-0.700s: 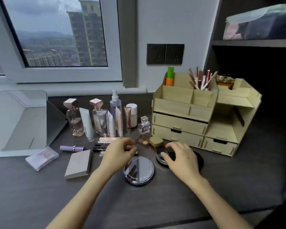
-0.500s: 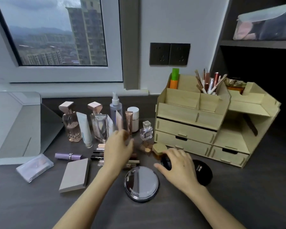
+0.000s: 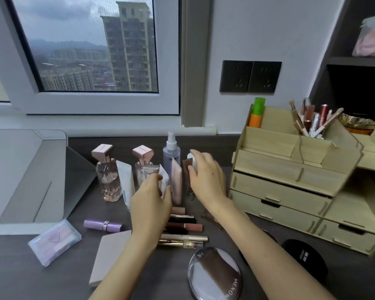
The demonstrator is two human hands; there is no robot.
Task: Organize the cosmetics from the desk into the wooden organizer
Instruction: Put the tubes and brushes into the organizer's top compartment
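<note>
My left grip [image 3: 152, 204] pinches a small white tube [image 3: 163, 178] standing in the row on the counter [image 3: 20, 278]. My right grip [image 3: 206, 180] curls at the brown tube [image 3: 186, 164], too blurred for me to tell if it holds. The wooden organizer [image 3: 290, 169] has brushes [image 3: 299, 122] in it. I judge most cosmetics are not yet stowed.

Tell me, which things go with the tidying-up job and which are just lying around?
For the job: wooden organizer, perfume bottles, spray bottle, small white tube, lipsticks, purple lipstick, round compact, black jar.

Just lying about: folding mirror, wall sockets, window, pink bag on the shelf.
</note>
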